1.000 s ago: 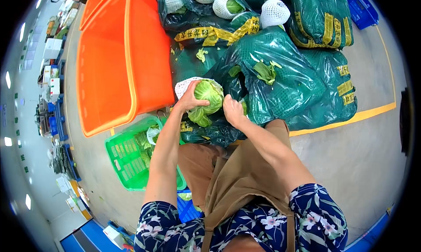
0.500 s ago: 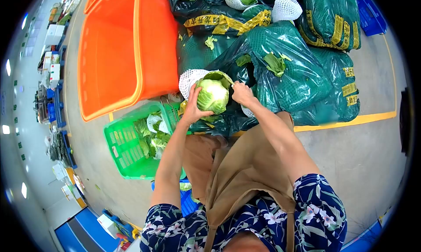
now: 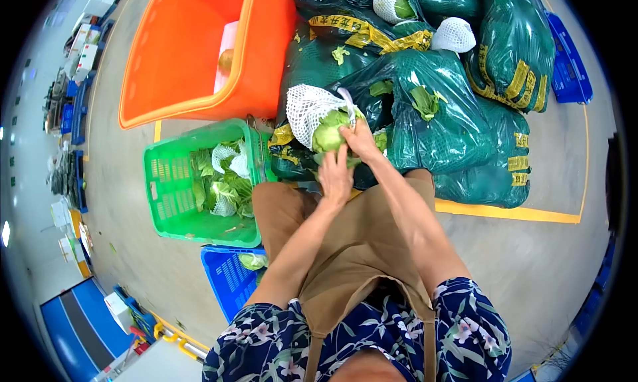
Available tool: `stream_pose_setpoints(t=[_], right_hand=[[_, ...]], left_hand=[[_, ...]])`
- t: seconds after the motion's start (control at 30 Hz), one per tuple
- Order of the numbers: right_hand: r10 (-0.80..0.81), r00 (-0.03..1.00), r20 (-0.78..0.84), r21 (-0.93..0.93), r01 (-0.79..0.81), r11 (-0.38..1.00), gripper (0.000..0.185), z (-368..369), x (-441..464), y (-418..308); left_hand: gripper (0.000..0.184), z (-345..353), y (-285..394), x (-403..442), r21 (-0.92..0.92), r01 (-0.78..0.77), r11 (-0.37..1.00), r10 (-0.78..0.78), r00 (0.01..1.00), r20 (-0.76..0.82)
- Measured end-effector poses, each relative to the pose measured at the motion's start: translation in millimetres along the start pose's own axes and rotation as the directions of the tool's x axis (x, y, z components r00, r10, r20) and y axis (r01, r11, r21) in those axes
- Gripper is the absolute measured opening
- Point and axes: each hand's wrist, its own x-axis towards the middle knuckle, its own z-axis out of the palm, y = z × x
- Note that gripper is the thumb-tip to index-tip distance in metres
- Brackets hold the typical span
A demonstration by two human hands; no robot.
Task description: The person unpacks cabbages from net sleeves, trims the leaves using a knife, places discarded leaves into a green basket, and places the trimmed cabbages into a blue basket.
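Note:
A pale green cabbage (image 3: 325,134) lies partly in a white foam net sleeve (image 3: 306,113), against the dark green bags. My right hand (image 3: 359,141) is closed at the cabbage's right side, fingers against its leaves. From near that fist a thin, pale curved strip (image 3: 347,99) rises over the cabbage; whether it is a blade or something else is unclear. My left hand (image 3: 335,179) is at the lower edge of the cabbage, back of the hand up. Its fingertips touch or nearly touch the lower leaves and are smeared by motion.
Left of me stands a green crate (image 3: 199,232) with loose leaves and foam nets, beside an orange bin (image 3: 266,56). A blue crate (image 3: 222,275) with cabbage stands nearer. Stacked net bags (image 3: 445,129) carry another sleeved cabbage (image 3: 392,5) and a white foam net (image 3: 454,35).
My left hand has left the cabbage's left side and moved down to its lower edge. The cabbage has turned and sits further into the net. The view has shifted.

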Motion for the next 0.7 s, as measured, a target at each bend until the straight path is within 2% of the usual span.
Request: stream_pose_setpoints(t=[0.03,0.07,0.1,0.13,0.2,0.27,0.3,0.33,0.4,0.43,0.5,0.53,0.57,0.6,0.63,0.67,0.7], right_hand=[[-0.124,0.985,-0.122,-0.222,0.095,0.970,0.046,5.6,0.8,7.1],[-0.167,0.978,-0.126,-0.154,0.147,0.977,0.055,2.8,0.4,8.1],[-0.155,0.985,-0.080,-0.165,0.140,0.976,0.059,-4.1,-5.0,-0.4],[-0.143,0.989,-0.038,-0.179,0.134,0.975,0.062,-12.4,-9.6,-9.0],[-0.126,0.991,0.038,-0.075,0.129,0.989,0.065,-22.6,-12.6,-1.5],[-0.118,0.986,0.115,0.040,0.115,0.993,0.070,-31.3,-9.3,13.0],[-0.136,0.967,0.215,0.024,0.134,0.991,0.091,-36.6,1.1,33.4],[-0.178,0.951,0.252,0.070,0.166,0.984,0.091,-38.1,3.3,34.8],[-0.251,0.916,0.313,0.167,0.207,0.964,0.091,-38.9,-2.9,41.7],[-0.233,0.925,0.300,0.096,0.214,0.972,0.087,-41.2,-9.1,29.8],[-0.176,0.920,0.349,0.066,0.164,0.984,0.087,-44.9,-9.4,31.6],[-0.147,0.918,0.369,0.049,0.139,0.989,0.087,-47.0,-12.0,27.1],[-0.114,0.942,0.315,-0.010,0.124,0.992,0.089,-49.0,-19.0,24.2],[-0.147,0.938,0.314,-0.074,0.178,0.981,0.091,-51.7,-18.6,27.0],[-0.182,0.932,0.314,-0.137,0.234,0.963,0.092,-54.1,-15.3,30.3],[-0.221,0.922,0.318,-0.199,0.292,0.935,0.094,-56.3,-11.0,31.5],[-0.096,0.932,0.350,-0.136,0.152,0.979,0.093,-63.0,-15.4,14.3]], left_hand=[[0.072,8.7,8.7,-12.8,-0.094,0.103,0.990,-0.099,0.994,0.042],[0.073,18.4,16.4,-22.2,-0.183,0.208,0.961,-0.194,0.977,0.093],[0.075,27.1,18.8,-26.4,-0.262,0.221,0.939,-0.200,0.974,0.104],[0.074,37.1,18.2,-30.2,-0.395,0.222,0.891,-0.193,0.975,0.114],[0.069,51.5,14.2,-33.5,-0.649,0.253,0.717,-0.128,0.964,0.234],[0.063,24.4,14.1,-25.2,-0.598,0.412,0.687,-0.123,0.878,0.463],[0.060,11.5,11.0,-19.9,-0.556,0.481,0.678,-0.111,0.815,0.569],[0.053,14.7,0.3,-13.4,-0.458,0.140,0.878,-0.010,0.961,0.275],[0.049,-0.7,-8.6,3.9,-0.331,0.242,0.912,-0.179,0.961,0.209],[0.052,-8.0,-1.6,15.3,-0.240,0.257,0.936,-0.222,0.961,0.166],[0.059,-12.2,7.4,43.7,-0.053,0.289,0.956,-0.286,0.956,0.066],[0.066,-5.9,3.6,54.0,-0.027,0.301,0.953,-0.299,0.952,0.071],[0.074,2.5,-0.6,62.0,-0.003,0.315,0.949,-0.314,0.946,0.080],[0.082,14.6,-7.3,69.5,0.020,0.330,0.944,-0.331,0.940,0.089],[0.104,29.8,-28.5,78.9,-0.007,0.304,0.953,-0.302,0.950,0.072],[0.109,28.8,-39.8,94.3,-0.070,0.283,0.957,-0.267,0.947,0.180],[0.115,24.8,-52.5,105.7,-0.130,0.271,0.954,-0.225,0.931,0.287]])
